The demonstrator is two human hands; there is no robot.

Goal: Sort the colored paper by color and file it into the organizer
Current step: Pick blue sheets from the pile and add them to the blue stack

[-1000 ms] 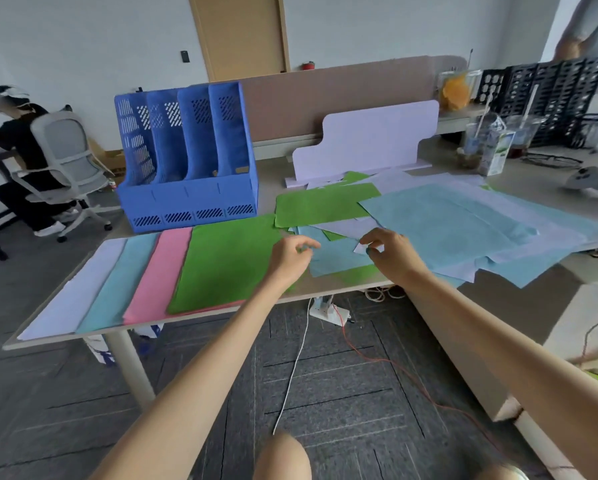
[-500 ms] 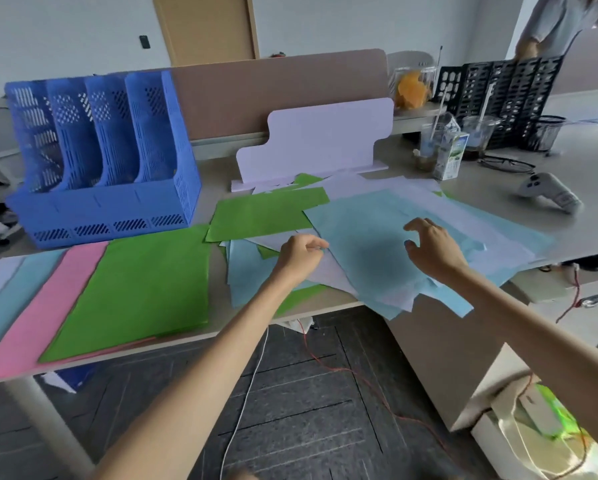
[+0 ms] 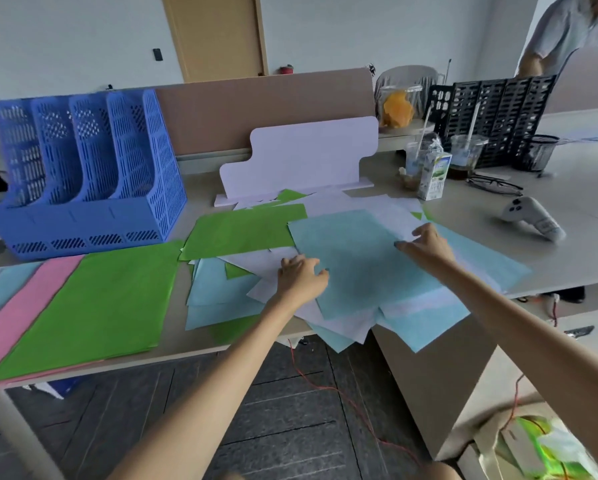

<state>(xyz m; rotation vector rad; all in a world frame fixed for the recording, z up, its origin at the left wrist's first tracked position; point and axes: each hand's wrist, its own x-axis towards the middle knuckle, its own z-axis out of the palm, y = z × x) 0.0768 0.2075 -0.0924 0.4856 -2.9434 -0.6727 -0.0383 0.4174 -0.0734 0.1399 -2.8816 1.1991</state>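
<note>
Top light-blue sheet [image 3: 353, 258] is lying at centre frame on the loose pile [image 3: 328, 320] of smooth, flat rectangles (white, green and light blue), whose lower corners are overhanging the table edge [image 3: 200, 351]. The left hand [image 3: 301, 277] is resting at the sheet's left edge, fingers curled and close together; whether they are pinching paper cannot be told. The right hand [image 3: 429, 244] is touching the sheet's upper right corner with fingers spread apart. Bare tabletop is lying open to the right. At lower left, the sorted green stack [image 3: 100, 299] and pink stack [image 3: 24, 306] are lying side by side; the perforated blue plastic organizer [image 3: 83, 188] is standing behind them at upper left. Compared with the previous frame, the right hand is reaching farther up the sheet.
</note>
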